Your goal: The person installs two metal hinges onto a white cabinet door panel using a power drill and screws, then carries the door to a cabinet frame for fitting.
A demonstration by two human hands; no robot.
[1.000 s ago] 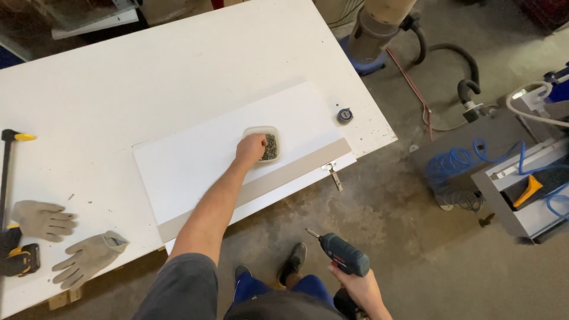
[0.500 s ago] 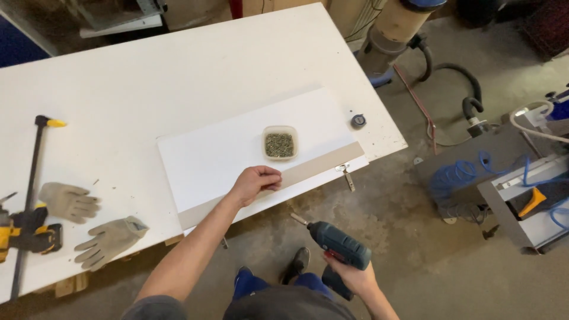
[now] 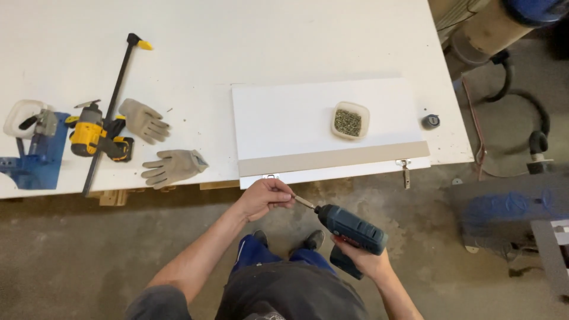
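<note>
The left hand (image 3: 265, 197) has left the white panel (image 3: 284, 127) at the desk's near edge and now pinches the bit (image 3: 304, 202) of the blue drill (image 3: 351, 228); the right hand (image 3: 363, 259) grips the drill's handle.

The right hand (image 3: 363, 258) holds a dark blue drill (image 3: 349, 228), pointing up and left. The left hand (image 3: 264, 197) pinches the tip of the drill bit (image 3: 304, 202), just below the edge of a white board (image 3: 290, 121). The board lies on the white worktop (image 3: 249, 41). A small tub of screws (image 3: 349, 120) sits on the board. Two grey gloves (image 3: 159, 145) lie to the left, near a yellow drill (image 3: 95, 135) and a long black clamp (image 3: 112, 101)
</note>
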